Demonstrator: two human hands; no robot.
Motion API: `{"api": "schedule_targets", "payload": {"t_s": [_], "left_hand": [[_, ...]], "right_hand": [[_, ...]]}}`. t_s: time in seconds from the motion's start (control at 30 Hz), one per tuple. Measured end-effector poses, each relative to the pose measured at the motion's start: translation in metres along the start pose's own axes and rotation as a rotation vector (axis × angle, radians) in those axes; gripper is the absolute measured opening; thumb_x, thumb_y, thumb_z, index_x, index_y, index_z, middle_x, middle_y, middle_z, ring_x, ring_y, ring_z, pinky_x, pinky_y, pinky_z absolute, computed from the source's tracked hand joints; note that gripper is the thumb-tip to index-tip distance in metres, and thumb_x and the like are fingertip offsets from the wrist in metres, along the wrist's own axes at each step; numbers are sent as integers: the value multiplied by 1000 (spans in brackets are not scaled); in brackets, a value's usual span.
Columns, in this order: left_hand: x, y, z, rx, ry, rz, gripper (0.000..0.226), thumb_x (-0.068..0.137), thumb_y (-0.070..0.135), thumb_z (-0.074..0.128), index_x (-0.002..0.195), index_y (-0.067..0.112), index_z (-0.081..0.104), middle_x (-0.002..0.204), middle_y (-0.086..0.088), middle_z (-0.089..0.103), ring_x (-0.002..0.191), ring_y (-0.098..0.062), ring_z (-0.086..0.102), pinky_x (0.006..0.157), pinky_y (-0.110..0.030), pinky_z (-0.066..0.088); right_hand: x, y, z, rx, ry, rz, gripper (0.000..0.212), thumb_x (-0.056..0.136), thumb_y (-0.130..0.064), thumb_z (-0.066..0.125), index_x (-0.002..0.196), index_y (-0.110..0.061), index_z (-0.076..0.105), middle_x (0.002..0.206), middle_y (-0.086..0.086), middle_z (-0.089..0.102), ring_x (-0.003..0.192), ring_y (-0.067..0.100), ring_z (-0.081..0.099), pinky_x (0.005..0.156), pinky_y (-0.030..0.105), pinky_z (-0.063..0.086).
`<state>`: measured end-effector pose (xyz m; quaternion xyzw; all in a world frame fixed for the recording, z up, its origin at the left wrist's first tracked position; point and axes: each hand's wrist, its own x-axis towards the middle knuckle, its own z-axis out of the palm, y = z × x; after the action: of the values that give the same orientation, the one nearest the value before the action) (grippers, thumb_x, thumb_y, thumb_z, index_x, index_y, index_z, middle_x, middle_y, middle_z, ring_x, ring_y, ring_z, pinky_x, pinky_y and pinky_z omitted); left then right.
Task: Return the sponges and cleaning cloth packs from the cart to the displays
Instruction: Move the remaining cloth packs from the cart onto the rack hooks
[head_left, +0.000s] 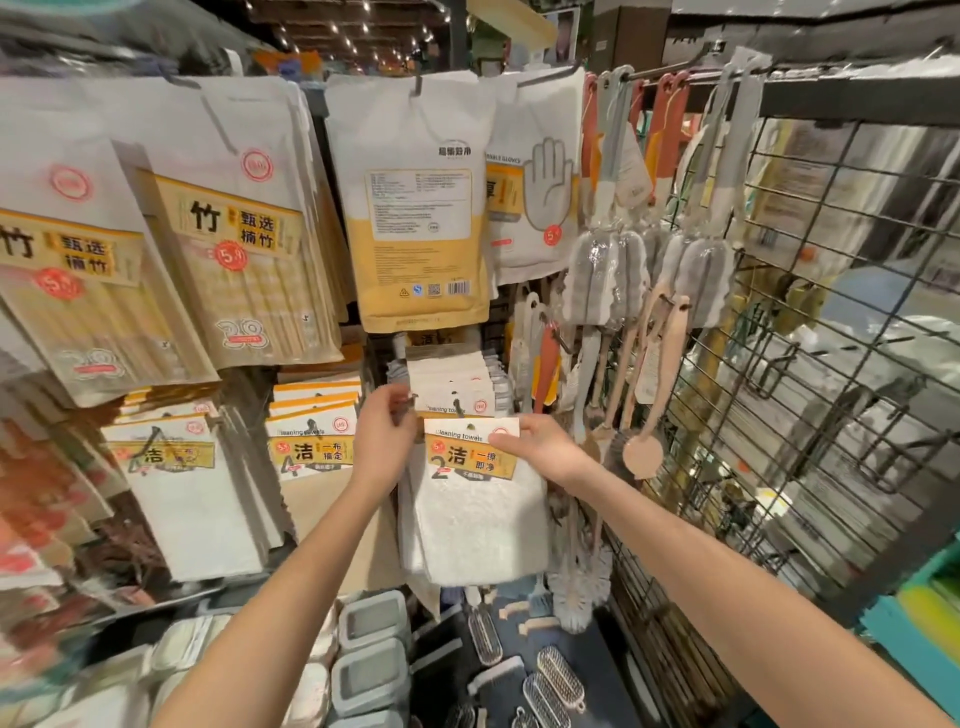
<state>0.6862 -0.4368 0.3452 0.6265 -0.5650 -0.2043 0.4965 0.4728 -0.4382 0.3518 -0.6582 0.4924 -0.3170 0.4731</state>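
A white cleaning cloth pack (475, 514) with an orange and white header card hangs in front of the display, low in the middle. My right hand (540, 449) pinches the right side of its header card. My left hand (387, 436) has its fingers curled at the tip of the display hook (413, 408), just left of the pack's top edge. Behind the pack hangs a row of like packs (457, 382) on the same hook. More cleaning cloth packs (311, 447) hang to the left.
Bamboo chopstick packs (244, 249) and glove packs (415, 208) hang above. Sponge brushes (613, 275) hang on the right beside a black wire grid panel (810, 364). Grey containers (371, 654) and scrubbers (550, 680) lie on the shelf below.
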Motion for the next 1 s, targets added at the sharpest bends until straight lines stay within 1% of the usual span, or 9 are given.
{"api": "schedule_targets", "payload": {"t_s": [0.07, 0.17, 0.37, 0.57, 0.67, 0.73, 0.83, 0.93, 1.0], "left_hand": [[-7, -4, -11, -16, -16, 12, 31, 92, 3, 54, 121, 10, 56, 112, 4, 59, 102, -10, 56, 83, -16, 43], [-13, -13, -23, -12, -58, 22, 25, 92, 3, 53, 116, 11, 58, 111, 2, 61, 102, -12, 57, 87, -20, 44], [-21, -18, -36, -81, -88, 6, 22, 93, -1, 52, 107, 14, 60, 100, 10, 61, 94, -2, 57, 79, -7, 43], [-23, -21, -37, -109, -136, 19, 18, 93, 0, 53, 108, 6, 62, 100, 3, 65, 83, 12, 57, 75, -3, 42], [-22, -21, -36, -119, -146, 19, 18, 93, -1, 53, 108, 3, 63, 101, 0, 66, 87, 5, 60, 75, -6, 45], [-20, -19, -35, -124, -160, 19, 19, 93, 0, 53, 109, 4, 62, 103, -1, 66, 94, -6, 62, 76, -7, 46], [-16, -13, -32, -121, -216, -2, 18, 94, 2, 52, 107, 9, 62, 100, 2, 66, 92, -5, 62, 72, -7, 45], [-12, -1, -30, -110, -264, 8, 19, 94, 4, 53, 103, 18, 62, 100, 1, 67, 94, -9, 63, 75, -11, 46], [-12, 5, -30, -70, -293, 10, 18, 94, 4, 52, 105, 15, 62, 103, -1, 67, 96, -9, 63, 74, -8, 47]], "right_hand": [[13, -2, 5, -9, -1, 3, 34, 89, -29, 64, 120, -14, 65, 119, -2, 67, 106, 12, 64, 99, 34, 48], [24, -2, 9, 32, 14, -11, 35, 90, -26, 63, 122, -12, 64, 121, -1, 66, 108, 11, 63, 99, 33, 48], [33, 6, 13, 122, 47, -30, 27, 90, -18, 63, 116, -12, 66, 113, 1, 69, 98, 8, 67, 88, 23, 53], [35, 21, 15, 76, 96, -62, 30, 91, -16, 62, 118, -4, 65, 113, 3, 69, 99, 9, 67, 76, 16, 53], [44, 14, 25, -34, 185, -57, 18, 91, -20, 61, 103, -10, 71, 97, -5, 72, 82, -4, 66, 65, 6, 45], [57, 0, 30, -131, 246, -15, 11, 92, -24, 59, 91, -17, 68, 82, -8, 69, 72, 0, 63, 57, 12, 43], [78, -11, 32, -277, 314, 113, 25, 90, -34, 58, 90, -10, 64, 89, 5, 66, 86, 25, 63, 67, 32, 43], [80, -20, 32, -313, 321, 188, 32, 91, -36, 56, 96, -5, 60, 90, 8, 56, 88, 27, 57, 69, 31, 38], [70, -21, 31, -326, 307, 194, 31, 92, -36, 55, 98, -5, 58, 92, 10, 57, 96, 31, 60, 69, 31, 40]]}}
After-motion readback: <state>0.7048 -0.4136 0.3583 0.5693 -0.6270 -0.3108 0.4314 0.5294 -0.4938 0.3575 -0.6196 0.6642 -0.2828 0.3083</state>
